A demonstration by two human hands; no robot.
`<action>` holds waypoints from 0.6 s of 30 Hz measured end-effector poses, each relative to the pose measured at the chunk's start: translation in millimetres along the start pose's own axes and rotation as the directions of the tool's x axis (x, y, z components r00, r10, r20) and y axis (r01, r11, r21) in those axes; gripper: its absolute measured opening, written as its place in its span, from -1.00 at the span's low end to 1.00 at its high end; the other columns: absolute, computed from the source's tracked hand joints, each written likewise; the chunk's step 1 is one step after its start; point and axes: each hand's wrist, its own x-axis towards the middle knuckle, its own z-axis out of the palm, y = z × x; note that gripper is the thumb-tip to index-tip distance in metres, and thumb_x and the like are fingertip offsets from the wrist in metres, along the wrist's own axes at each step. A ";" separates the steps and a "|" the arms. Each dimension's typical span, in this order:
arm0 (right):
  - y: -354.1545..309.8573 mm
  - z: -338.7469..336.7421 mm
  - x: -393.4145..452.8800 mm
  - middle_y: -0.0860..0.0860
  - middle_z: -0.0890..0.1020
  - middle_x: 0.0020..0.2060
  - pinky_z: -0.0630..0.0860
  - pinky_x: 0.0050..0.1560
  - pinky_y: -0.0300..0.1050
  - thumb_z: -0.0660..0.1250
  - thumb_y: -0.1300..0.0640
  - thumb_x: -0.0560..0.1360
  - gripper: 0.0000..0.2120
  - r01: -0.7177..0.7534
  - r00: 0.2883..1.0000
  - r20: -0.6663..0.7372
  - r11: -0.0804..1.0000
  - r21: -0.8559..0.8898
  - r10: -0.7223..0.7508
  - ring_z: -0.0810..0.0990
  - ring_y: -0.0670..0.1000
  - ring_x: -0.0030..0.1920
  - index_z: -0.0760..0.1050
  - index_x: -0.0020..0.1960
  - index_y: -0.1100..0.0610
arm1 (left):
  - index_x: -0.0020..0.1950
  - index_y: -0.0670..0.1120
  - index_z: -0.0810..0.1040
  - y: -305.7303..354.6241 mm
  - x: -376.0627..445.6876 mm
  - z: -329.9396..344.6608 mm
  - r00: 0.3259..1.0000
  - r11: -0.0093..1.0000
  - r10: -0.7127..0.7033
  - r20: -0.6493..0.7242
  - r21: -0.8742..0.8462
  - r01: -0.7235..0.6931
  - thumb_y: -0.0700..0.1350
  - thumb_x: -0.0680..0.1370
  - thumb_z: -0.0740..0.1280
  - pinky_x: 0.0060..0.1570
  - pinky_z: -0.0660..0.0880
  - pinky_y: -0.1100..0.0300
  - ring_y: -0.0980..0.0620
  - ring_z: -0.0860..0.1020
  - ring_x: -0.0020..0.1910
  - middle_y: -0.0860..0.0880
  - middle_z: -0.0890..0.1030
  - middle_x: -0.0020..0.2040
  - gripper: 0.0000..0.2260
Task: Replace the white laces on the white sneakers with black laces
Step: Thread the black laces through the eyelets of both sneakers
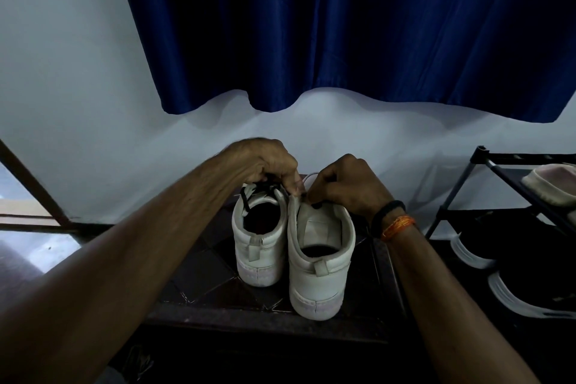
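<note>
Sneakers: white pair, heels toward the camera, side by side and touching on a dark tiled bench; left sneaker set slightly farther back than right sneaker.
Black lace: threaded at the top of the left sneaker, one strand hanging down inside its collar.
White lace: thin loop visible just past the right sneaker's tongue, between both hands.
Left hand: fingers curled, pinching at the tongue edge of the right sneaker; exact thing pinched hard to make out.
Right hand: fingers curled tight at the top eyelets of the right sneaker, apparently on a dark lace end; cannot tell for sure. Black band and orange thread on the wrist.
Edges: bench front edge close below the right heel; open tile to the left of the pair.
Surroundings: black shoe rack to the right, cut off by the frame; blue curtain above on a pale wall.
Hidden: toes and lower eyelets covered by both hands.
</note>
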 end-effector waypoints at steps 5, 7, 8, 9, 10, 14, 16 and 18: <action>3.2 3.4 1.4 -0.09 0.71 -0.36 0.59 -0.08 -0.17 0.56 0.13 0.32 -0.90 0.017 0.999 -0.032 1.000 -0.024 -0.018 0.65 -0.13 -0.21 0.70 -0.35 -0.02 | -0.30 -0.09 0.74 0.4 -2.7 -0.9 1.000 1.000 0.005 -0.001 -0.016 -0.005 -0.39 0.40 0.49 0.11 0.57 0.14 0.00 0.63 -0.06 0.01 0.71 -0.32 -0.79; 2.8 7.1 3.2 -0.08 0.70 -0.37 0.62 -0.07 -0.14 0.56 0.11 0.34 -0.93 0.017 0.999 -0.042 0.999 -0.033 -0.019 0.66 -0.13 -0.24 0.72 -0.31 0.02 | -0.33 -0.10 0.72 0.5 -4.4 -1.1 1.000 1.000 0.009 -0.004 -0.020 -0.009 -0.39 0.39 0.49 -0.03 0.56 0.17 0.01 0.62 -0.13 0.00 0.69 -0.35 -0.78; 2.6 8.8 4.0 -0.08 0.70 -0.37 0.63 -0.06 -0.12 0.56 0.10 0.35 -0.94 0.023 0.999 -0.045 0.999 -0.040 -0.025 0.67 -0.12 -0.25 0.72 -0.29 0.04 | -0.33 -0.10 0.72 0.9 -5.1 -1.0 1.000 1.000 0.010 -0.005 -0.019 -0.010 -0.40 0.39 0.48 -0.04 0.55 0.18 0.01 0.62 -0.15 0.00 0.69 -0.35 -0.78; 2.1 10.3 4.7 -0.07 0.70 -0.36 0.64 -0.06 -0.12 0.55 0.09 0.37 -0.93 0.035 0.998 -0.046 0.998 -0.052 -0.037 0.67 -0.12 -0.25 0.72 -0.27 0.06 | -0.33 -0.11 0.72 0.5 -5.5 -1.2 1.000 1.000 0.012 -0.006 -0.017 -0.012 -0.40 0.39 0.48 -0.02 0.56 0.17 0.02 0.62 -0.16 0.00 0.69 -0.36 -0.79; 2.2 10.7 5.2 -0.07 0.70 -0.36 0.63 -0.07 -0.13 0.55 0.09 0.38 -0.93 0.047 0.998 -0.046 0.997 -0.066 -0.050 0.66 -0.11 -0.25 0.72 -0.27 0.06 | -0.32 -0.11 0.72 0.5 -5.9 -1.2 1.000 1.000 0.016 -0.006 -0.016 -0.016 -0.40 0.39 0.48 0.01 0.56 0.16 0.01 0.62 -0.15 0.00 0.69 -0.35 -0.79; 4.3 3.5 3.3 -0.14 0.69 -0.35 0.50 -0.19 -0.39 0.55 0.15 0.39 -0.86 0.095 0.995 0.006 0.995 -0.044 -0.095 0.64 -0.20 -0.26 0.70 -0.29 -0.05 | -0.19 -0.18 0.74 -1.6 -6.1 -3.2 0.999 0.998 0.048 0.009 -0.042 -0.047 -0.40 0.41 0.46 0.05 0.54 0.15 0.00 0.62 -0.11 -0.04 0.71 -0.30 -0.86; 5.1 2.3 2.4 -0.16 0.69 -0.35 0.45 -0.24 -0.46 0.57 0.15 0.38 -0.87 0.089 0.996 0.009 0.995 -0.035 -0.089 0.63 -0.22 -0.27 0.71 -0.27 -0.05 | -0.09 -0.21 0.73 -4.8 -6.3 -5.6 0.997 0.996 0.078 0.003 -0.049 -0.078 -0.41 0.43 0.44 0.07 0.54 0.14 -0.01 0.62 -0.11 -0.06 0.72 -0.26 -0.85; 5.6 3.1 2.9 -0.15 0.70 -0.33 0.44 -0.25 -0.48 0.58 0.14 0.38 -0.91 0.087 0.996 -0.001 0.996 -0.034 -0.087 0.64 -0.22 -0.25 0.73 -0.24 -0.03 | -0.10 -0.18 0.74 -8.4 -7.3 -6.0 0.991 0.991 0.136 0.020 -0.017 -0.136 -0.43 0.44 0.42 0.00 0.57 0.18 0.02 0.64 -0.14 -0.07 0.72 -0.23 -0.80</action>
